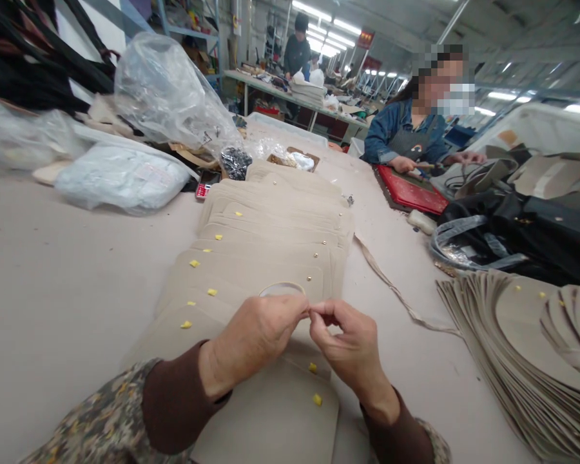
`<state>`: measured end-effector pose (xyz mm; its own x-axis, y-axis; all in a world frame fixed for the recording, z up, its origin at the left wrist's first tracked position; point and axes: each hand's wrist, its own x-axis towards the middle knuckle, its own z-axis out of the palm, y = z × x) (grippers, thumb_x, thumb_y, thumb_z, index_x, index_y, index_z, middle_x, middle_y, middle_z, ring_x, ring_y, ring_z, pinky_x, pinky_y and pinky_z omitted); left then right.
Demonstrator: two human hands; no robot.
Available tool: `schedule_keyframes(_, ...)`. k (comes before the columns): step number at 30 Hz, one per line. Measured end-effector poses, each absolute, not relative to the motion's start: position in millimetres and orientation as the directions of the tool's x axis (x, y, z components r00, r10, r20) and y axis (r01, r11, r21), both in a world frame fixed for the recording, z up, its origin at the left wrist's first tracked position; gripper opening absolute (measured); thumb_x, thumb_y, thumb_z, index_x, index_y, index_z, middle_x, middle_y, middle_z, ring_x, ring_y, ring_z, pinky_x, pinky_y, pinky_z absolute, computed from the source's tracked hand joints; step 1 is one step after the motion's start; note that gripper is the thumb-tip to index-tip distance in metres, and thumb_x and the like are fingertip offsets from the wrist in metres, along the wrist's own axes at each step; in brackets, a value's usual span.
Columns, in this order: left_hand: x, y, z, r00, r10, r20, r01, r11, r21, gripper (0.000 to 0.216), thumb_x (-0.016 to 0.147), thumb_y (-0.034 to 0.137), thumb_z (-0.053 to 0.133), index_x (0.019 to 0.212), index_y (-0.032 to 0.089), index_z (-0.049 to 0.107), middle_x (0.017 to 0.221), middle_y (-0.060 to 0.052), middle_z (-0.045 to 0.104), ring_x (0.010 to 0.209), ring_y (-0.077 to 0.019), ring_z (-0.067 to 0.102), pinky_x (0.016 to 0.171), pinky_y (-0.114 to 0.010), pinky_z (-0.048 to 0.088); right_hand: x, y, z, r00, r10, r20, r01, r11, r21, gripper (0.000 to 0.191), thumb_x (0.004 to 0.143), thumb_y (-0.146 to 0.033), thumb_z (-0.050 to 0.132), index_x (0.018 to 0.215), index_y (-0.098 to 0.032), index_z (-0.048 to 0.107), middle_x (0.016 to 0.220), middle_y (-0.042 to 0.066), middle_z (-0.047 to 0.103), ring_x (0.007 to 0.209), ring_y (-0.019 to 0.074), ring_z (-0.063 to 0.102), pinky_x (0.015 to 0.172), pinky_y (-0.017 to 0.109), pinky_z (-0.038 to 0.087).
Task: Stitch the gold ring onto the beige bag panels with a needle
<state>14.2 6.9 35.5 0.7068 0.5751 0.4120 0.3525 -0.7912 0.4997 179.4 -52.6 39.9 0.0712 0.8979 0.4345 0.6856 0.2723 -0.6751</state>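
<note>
My left hand (258,332) is closed, with a thin pale loop (285,285) arching up behind its fingers. It looks like the rim of a tape roll, but the hand covers most of it. Thumb and forefinger of my right hand (350,341) pinch together at the left fingertips; whatever is between them is too small to make out. Below both hands lie overlapping beige flat pieces (261,258) in a long row, with yellow tabs (212,292) and small metal studs (309,279) on them.
At right stands a fanned stack of beige pieces (483,322), with a twisted strap (391,283) beside it. Behind are a black bag (526,225) and a co-worker (406,132) at a red board (410,190). Plastic-wrapped packets (120,177) lie on the left.
</note>
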Motion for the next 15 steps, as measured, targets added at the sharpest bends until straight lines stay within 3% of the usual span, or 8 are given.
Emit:
schedule_keyframes(3, 18.6, 8.2, 37.7, 0.688, 0.534, 0.492, 0.333, -0.834, 0.44, 0.024, 0.1, 0.021, 0.032, 0.083, 0.018, 0.049, 0.067, 0.002, 0.052, 0.057, -0.0129, 0.049, 0.052, -0.025, 0.035, 177.6, -50.2, 47.3, 0.223, 0.969, 0.11, 0.399, 0.012, -0.917, 0.012, 0.078, -0.024, 0.06, 0.071, -0.016, 0.065, 0.054, -0.001, 0.063, 0.046, 0.0105, 0.056, 0.046, 0.021, 0.046)
schedule_keyframes(7, 21.3, 4.9, 38.3, 0.658, 0.474, 0.585, 0.313, -0.879, 0.36, 0.018, 0.098, 0.017, 0.036, 0.088, 0.019, 0.052, 0.068, 0.002, 0.052, 0.059, -0.0129, 0.048, 0.052, -0.025, 0.035, 184.4, -40.7, 53.3, 0.288, 0.953, -0.092, 0.144, -0.138, -0.98, 0.018, 0.072, -0.032, 0.068, 0.065, -0.016, 0.062, 0.048, -0.003, 0.06, 0.042, 0.0098, 0.055, 0.045, 0.021, 0.048)
schedule_keyframes(10, 19.5, 5.7, 33.5, 0.656, 0.487, 0.577, 0.354, -0.873, 0.335, 0.014, 0.095, 0.012, 0.04, 0.09, 0.019, 0.051, 0.072, 0.002, 0.054, 0.063, -0.0133, 0.05, 0.056, -0.026, 0.037, 198.9, -34.4, 46.9, 0.315, 0.933, -0.172, 0.083, -0.208, -0.975, 0.024, 0.069, -0.036, 0.073, 0.067, -0.014, 0.063, 0.05, -0.002, 0.061, 0.043, 0.0096, 0.055, 0.046, 0.022, 0.049)
schedule_keyframes(15, 14.5, 14.3, 13.0, 0.748, 0.57, 0.34, 0.549, -0.819, 0.166, 0.012, 0.092, 0.011, 0.047, 0.083, 0.018, 0.05, 0.073, -0.001, 0.055, 0.067, -0.0178, 0.051, 0.062, -0.03, 0.04, 218.0, -38.3, 18.8, 0.248, 0.927, -0.28, 0.184, -0.329, -0.926, 0.035, 0.071, -0.046, 0.072, 0.079, -0.012, 0.068, 0.058, 0.001, 0.064, 0.046, 0.0099, 0.056, 0.045, 0.021, 0.047)
